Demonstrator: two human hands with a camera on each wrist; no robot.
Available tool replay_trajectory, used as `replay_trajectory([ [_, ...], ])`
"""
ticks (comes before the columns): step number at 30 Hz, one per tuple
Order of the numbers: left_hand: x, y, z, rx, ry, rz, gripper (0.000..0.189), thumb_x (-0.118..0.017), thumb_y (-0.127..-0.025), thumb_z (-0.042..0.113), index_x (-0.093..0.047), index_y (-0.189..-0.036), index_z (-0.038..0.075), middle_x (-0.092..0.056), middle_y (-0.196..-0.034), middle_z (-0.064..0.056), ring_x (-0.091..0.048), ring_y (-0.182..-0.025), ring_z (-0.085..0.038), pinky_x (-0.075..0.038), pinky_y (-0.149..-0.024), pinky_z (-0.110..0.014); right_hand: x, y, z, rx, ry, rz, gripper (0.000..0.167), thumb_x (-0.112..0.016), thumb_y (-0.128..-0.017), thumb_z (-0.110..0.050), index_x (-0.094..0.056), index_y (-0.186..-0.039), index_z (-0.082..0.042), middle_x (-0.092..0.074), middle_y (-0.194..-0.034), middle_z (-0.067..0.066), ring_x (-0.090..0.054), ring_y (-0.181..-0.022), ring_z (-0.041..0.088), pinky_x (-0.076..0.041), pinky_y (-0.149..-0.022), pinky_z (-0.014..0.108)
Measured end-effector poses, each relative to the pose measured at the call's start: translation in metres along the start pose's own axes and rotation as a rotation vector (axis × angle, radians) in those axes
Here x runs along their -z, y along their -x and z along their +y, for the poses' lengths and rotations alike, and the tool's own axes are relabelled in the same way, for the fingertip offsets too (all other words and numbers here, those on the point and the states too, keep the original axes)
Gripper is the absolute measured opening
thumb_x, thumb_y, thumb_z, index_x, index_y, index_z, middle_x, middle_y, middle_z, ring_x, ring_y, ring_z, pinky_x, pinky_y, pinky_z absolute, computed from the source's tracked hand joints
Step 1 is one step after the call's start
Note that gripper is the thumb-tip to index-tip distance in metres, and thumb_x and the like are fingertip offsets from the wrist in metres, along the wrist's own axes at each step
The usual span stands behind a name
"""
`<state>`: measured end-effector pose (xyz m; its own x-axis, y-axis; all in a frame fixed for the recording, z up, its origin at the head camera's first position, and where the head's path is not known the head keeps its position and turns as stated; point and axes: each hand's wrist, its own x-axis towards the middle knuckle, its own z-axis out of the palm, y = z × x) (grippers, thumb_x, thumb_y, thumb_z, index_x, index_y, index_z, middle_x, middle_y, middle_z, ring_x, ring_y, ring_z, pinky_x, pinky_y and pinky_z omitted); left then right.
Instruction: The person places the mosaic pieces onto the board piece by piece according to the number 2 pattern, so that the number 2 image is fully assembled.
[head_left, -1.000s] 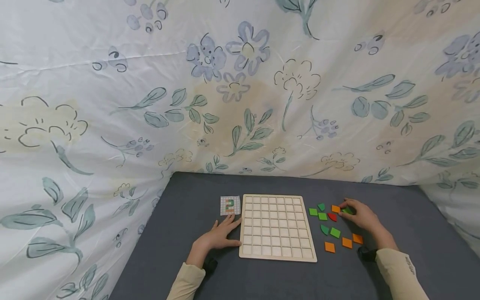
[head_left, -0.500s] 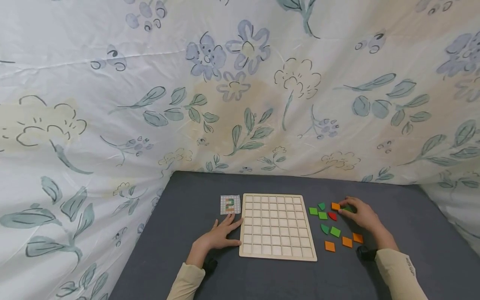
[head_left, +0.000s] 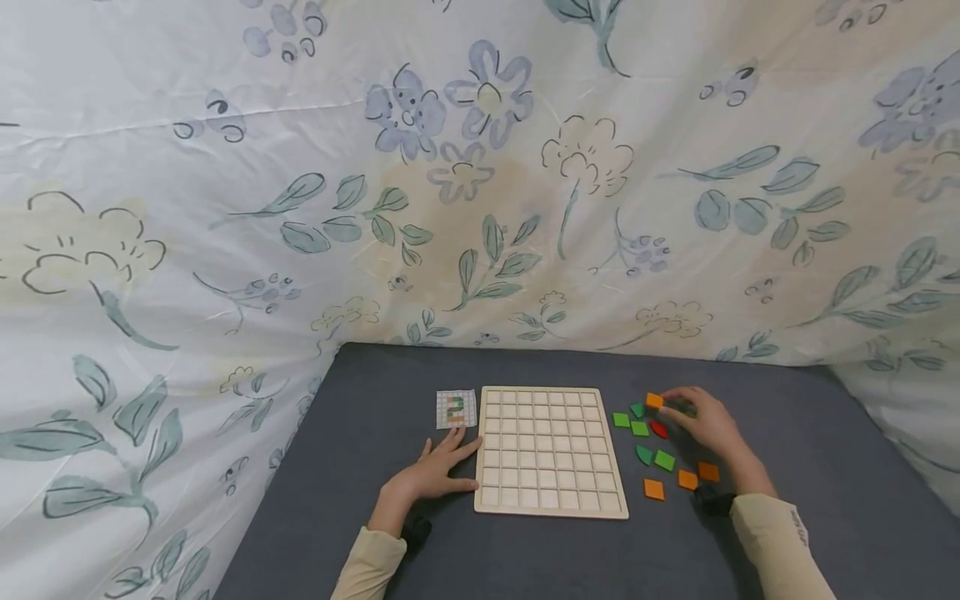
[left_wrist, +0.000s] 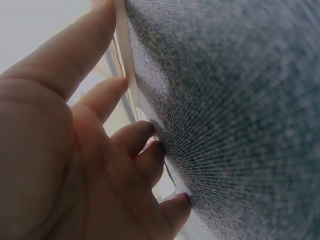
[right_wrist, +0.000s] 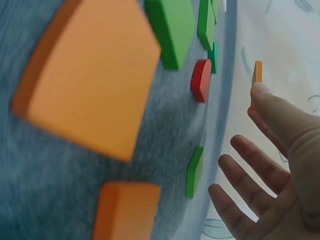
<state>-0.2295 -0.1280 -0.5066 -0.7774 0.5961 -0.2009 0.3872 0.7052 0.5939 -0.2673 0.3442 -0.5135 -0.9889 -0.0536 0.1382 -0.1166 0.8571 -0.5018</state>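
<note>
My right hand pinches an orange square tile between thumb and index finger. In the right wrist view this tile is held up off the cloth, the other fingers spread loosely. A green tile lies below that hand, mostly covered by it in the head view. My left hand rests with fingers spread at the left edge of a pale wooden grid board, thumb and index fingertip right at its rim. Its middle fingertips reach the lower edge of a small printed grid card.
Right of the board lie green square tiles, dark green rounded pieces, a red rounded piece and orange tiles. A dark cloth covers the table. Floral fabric hangs behind and at the sides.
The right hand has picked up the orange tile and shifted it slightly left and away, uncovering nothing fully. The left hand keeps its place by the board. The head view has shifted slightly.
</note>
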Motion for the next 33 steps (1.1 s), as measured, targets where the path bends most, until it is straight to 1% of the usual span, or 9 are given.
replay_trajectory([
  [4,-0.001,0.001,-0.001,-0.006,-0.008,0.003,0.071,-0.060,-0.089,0.039,-0.028,-0.148,0.013,-0.009,-0.154,-0.021,-0.005,-0.142,-0.038,0.001,-0.107,-0.066,-0.004,-0.001,-0.005,-0.010,-0.005,0.016,0.039,-0.063,-0.089,-0.035,-0.061,-0.114,-0.005,-0.052,-0.118,0.024,-0.052,-0.102,0.041,-0.044,-0.076,0.056],
  [14,-0.001,0.001,-0.005,-0.004,-0.004,0.003,0.071,-0.059,-0.090,0.040,-0.027,-0.148,0.014,-0.009,-0.154,-0.020,-0.004,-0.142,-0.036,0.002,-0.108,-0.065,-0.014,-0.002,-0.015,-0.006,-0.036,0.015,0.039,-0.064,-0.088,-0.033,-0.061,-0.116,-0.006,-0.052,-0.117,0.022,-0.051,-0.102,0.040,-0.044,-0.076,0.055],
  [21,-0.002,0.001,-0.006,-0.013,-0.006,0.001,0.071,-0.058,-0.090,0.041,-0.027,-0.148,0.015,-0.008,-0.154,-0.019,-0.003,-0.142,-0.036,0.002,-0.108,-0.065,-0.021,-0.003,-0.025,0.021,-0.037,0.034,0.036,-0.064,-0.089,-0.031,-0.061,-0.115,-0.007,-0.053,-0.116,0.021,-0.053,-0.101,0.039,-0.045,-0.078,0.055],
  [29,-0.002,0.001,-0.006,-0.019,0.001,0.000,0.071,-0.059,-0.090,0.040,-0.027,-0.148,0.014,-0.008,-0.154,-0.020,-0.003,-0.142,-0.036,0.003,-0.107,-0.066,-0.031,-0.006,-0.035,0.030,-0.039,0.008,0.038,-0.064,-0.088,-0.032,-0.062,-0.115,-0.007,-0.053,-0.117,0.021,-0.053,-0.103,0.040,-0.046,-0.079,0.055],
  [33,-0.002,0.001,-0.007,-0.018,0.001,0.005,0.071,-0.059,-0.090,0.040,-0.027,-0.148,0.014,-0.008,-0.154,-0.020,-0.003,-0.142,-0.036,0.002,-0.107,-0.065,-0.035,-0.008,-0.039,0.063,-0.061,0.011,0.036,-0.064,-0.088,-0.031,-0.062,-0.114,-0.007,-0.054,-0.116,0.020,-0.054,-0.103,0.040,-0.047,-0.080,0.054],
])
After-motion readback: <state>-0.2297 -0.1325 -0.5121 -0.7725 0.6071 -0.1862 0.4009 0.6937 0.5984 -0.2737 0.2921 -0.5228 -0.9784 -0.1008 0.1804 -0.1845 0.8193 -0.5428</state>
